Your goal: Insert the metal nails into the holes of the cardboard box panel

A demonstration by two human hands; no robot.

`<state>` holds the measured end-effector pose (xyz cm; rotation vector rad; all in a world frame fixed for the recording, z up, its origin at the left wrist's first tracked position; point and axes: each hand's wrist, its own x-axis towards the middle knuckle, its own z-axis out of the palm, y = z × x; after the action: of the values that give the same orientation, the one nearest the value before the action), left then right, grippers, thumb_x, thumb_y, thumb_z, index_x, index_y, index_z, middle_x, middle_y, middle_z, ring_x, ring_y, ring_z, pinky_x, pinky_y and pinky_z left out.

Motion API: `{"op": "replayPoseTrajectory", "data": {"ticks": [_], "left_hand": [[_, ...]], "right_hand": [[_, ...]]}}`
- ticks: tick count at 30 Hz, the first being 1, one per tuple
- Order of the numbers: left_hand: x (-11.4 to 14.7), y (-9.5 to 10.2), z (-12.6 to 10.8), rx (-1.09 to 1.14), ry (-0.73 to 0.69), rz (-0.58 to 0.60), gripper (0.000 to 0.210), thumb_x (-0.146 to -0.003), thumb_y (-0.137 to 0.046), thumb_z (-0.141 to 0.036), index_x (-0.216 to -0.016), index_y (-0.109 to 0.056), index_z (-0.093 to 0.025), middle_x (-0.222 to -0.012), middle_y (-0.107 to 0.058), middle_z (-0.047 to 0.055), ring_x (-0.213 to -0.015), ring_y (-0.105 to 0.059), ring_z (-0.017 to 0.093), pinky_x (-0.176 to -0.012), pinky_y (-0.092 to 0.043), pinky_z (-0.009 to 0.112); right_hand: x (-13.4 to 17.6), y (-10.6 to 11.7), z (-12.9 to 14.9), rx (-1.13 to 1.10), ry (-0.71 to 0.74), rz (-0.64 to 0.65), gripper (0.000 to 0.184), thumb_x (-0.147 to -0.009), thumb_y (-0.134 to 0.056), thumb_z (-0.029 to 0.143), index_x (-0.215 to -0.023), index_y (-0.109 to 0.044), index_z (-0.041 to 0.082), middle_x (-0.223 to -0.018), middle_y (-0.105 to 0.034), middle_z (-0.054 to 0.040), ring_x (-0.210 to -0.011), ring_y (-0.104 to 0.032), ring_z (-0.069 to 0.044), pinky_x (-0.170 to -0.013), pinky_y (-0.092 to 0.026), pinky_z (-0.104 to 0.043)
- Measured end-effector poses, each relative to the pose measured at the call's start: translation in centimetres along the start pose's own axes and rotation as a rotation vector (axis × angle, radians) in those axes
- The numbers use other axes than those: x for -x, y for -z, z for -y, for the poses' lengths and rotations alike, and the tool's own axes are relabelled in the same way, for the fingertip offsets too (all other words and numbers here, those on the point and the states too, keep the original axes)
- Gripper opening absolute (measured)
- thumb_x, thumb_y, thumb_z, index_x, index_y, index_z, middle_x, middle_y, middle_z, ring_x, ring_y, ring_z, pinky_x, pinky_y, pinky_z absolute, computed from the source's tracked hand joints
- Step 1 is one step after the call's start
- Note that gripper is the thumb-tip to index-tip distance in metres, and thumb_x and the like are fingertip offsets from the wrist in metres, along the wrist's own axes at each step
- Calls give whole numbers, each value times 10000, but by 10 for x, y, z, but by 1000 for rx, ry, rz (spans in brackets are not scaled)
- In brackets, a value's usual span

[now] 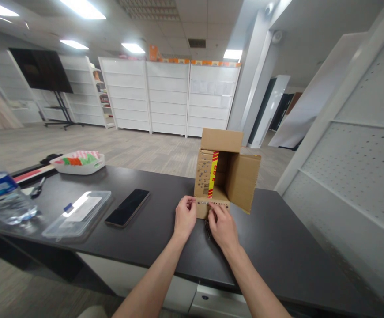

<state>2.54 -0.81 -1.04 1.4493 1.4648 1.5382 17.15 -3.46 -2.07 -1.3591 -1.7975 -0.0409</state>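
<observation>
- Here's the cardboard box (pixel 202 170), matt brown and square-cornered, standing on the tabletop (pixel 274 251) with its mouth facing the person.
- Top flap (pixel 221 140) up, right flap (pixel 244 181) swung wide with a ragged-looking edge, lower flap (pixel 202 212) tipped forward.
- Round spots pepper the left panel; a row of small ones crosses the lower flap, though holes or studs, I cannot tell.
- Down the left panel runs a glossy tape strip (pixel 213 174), yellow and red, right beside a barcode (pixel 205 189).
- Left hand (pixel 185 217) at the lower flap's left edge: fingers curled, tips close together; whether they pinch anything, I cannot tell.
- Right hand (pixel 224 224) over that flap, fingers bent, tips at the spotted row; pinching or merely touching, I cannot tell.
- Peeking out beneath it, a small dark object (pixel 208 229), mostly hidden.
- Out left, a flat, glassy black phone (pixel 128 207), then a clear, shiny plastic case (pixel 89 221).
- Farther left, a see-through bottle (pixel 6 201) with a blue label; behind, a smooth white basket (pixel 79 169) of bright, crumpled-looking stuff (pixel 76 160).
</observation>
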Motion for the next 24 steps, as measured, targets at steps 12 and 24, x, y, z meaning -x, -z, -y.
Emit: {"op": "replayPoseTrajectory", "data": {"ticks": [12, 24], "left_hand": [[0, -1, 3, -13, -6, 16, 121, -852, -521, -191, -882, -636, -171, -857, -701, 58, -794, -657, 164, -748, -494, 267], [0, 0, 2, -30, -6, 16, 129, -842, -518, -162, -885, -640, -171, -866, -706, 59, -796, -655, 161, -757, -492, 271]], "right_hand": [[0, 4, 3, 86, -65, 135, 365, -964, -441, 218, -1250, -657, 149, -1129, -703, -125, -1064, -639, -253, -949, -489, -394], [3, 5, 3, 38, -68, 130, 378, -933, -449, 194, -1251, -652, 165, -1162, -700, -131, -1074, -648, -265, -964, -498, -430]]}}
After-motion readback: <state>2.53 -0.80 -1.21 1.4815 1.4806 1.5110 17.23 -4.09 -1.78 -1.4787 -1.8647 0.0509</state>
